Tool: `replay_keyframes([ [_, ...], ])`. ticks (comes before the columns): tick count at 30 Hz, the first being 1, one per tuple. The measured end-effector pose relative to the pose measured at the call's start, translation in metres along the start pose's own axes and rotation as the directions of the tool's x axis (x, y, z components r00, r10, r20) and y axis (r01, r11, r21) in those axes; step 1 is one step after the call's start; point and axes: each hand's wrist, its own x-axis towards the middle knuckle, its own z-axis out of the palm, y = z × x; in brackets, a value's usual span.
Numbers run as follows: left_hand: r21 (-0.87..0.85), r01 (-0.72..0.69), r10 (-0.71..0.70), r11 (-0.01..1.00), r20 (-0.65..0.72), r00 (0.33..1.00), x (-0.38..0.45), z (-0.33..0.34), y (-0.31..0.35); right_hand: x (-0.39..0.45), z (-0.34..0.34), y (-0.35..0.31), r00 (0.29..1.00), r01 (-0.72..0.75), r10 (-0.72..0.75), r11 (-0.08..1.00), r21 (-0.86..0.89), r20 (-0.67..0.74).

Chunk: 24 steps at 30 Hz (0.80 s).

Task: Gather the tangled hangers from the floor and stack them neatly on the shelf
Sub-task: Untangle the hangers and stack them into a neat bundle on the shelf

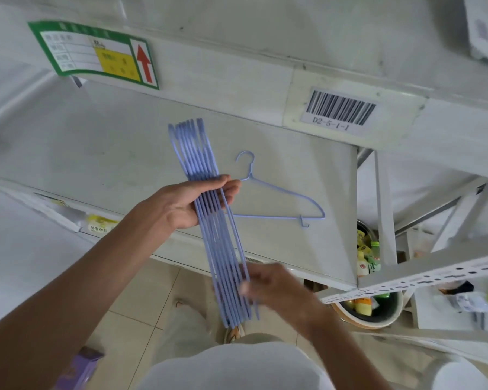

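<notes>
- The bundle of blue hangers (pixel 209 220) sits edge-on in my two hands, held above the front edge of the white shelf (pixel 110 153), its far end over the shelf surface and its near end out over the tiled floor (pixel 141 294).
- My left hand (pixel 186 204) wraps the bundle near the middle, thumb over the top and fingers curled up from beneath, so it is clamped on the wires.
- My right hand (pixel 268 285) closes on the near end, fingers curled around the outermost strands; the view is blurred there, so I cannot tell exactly which wires it pinches.
- I judge these to be thin coated wire: light, springy, smooth enough to slide past each other, and prone to snagging at the hooks. Squeezing across the whole pack near its middle looks the best hold, with the other hand squaring up one end.
- One single hanger (pixel 282 198) already lies flat on the shelf, just beside my left fingertips, hook pointing towards the back.
- A barcode label (pixel 339 111) and a green-bordered sign (pixel 96 54) are stuck on the shelf edge above.
</notes>
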Motion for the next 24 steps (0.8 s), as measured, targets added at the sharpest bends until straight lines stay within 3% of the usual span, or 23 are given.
replay_keyframes([
  [2,-0.022,-0.063,0.063,0.998,-0.001,0.998,-0.003,-0.006,0.008,0.013,-0.034,-0.023,0.976,0.136,-0.114,0.984,0.112,-0.184],
  [3,-0.025,-0.076,0.076,0.997,0.001,0.997,-0.005,-0.010,0.011,0.028,-0.052,-0.036,0.941,0.167,-0.133,0.982,0.083,-0.311],
  [4,-0.027,-0.075,0.075,0.997,0.005,0.997,-0.008,-0.013,0.013,0.048,-0.070,-0.049,0.896,0.134,-0.127,0.991,-0.014,-0.425],
  [6,-0.016,-0.056,0.056,0.998,0.017,0.998,-0.014,-0.016,0.013,0.100,-0.097,-0.071,0.808,-0.072,-0.134,0.944,-0.322,-0.573],
  [7,-0.009,-0.046,0.046,0.999,0.020,0.999,-0.017,-0.018,0.011,0.126,-0.108,-0.077,0.796,-0.203,-0.157,0.841,-0.501,-0.584],
  [9,-0.009,-0.029,0.029,1.000,0.031,0.999,-0.023,-0.019,0.008,0.162,-0.118,-0.081,0.837,-0.361,-0.180,0.528,-0.768,-0.517],
  [13,-0.057,-0.007,0.010,0.998,0.045,0.999,-0.033,-0.026,0.001,0.185,-0.114,-0.057,0.870,-0.451,-0.182,0.082,-0.889,-0.458],
  [15,-0.088,-0.018,0.022,0.996,0.043,0.999,-0.038,-0.033,-0.001,0.185,-0.112,-0.042,0.883,-0.423,-0.230,-0.012,-0.906,-0.409],
  [17,-0.123,-0.032,0.036,0.992,0.030,0.999,-0.043,-0.040,-0.003,0.182,-0.112,-0.031,0.891,-0.391,-0.233,0.044,-0.919,-0.390],
  [21,-0.180,-0.058,0.053,0.982,-0.034,0.998,-0.048,-0.040,-0.014,0.167,-0.104,-0.027,0.866,-0.313,-0.212,0.474,-0.823,-0.452],
  [24,-0.248,-0.094,0.079,0.964,-0.072,0.994,-0.042,-0.032,-0.030,0.142,-0.076,-0.031,0.812,-0.158,-0.347,0.643,-0.749,-0.469],
])
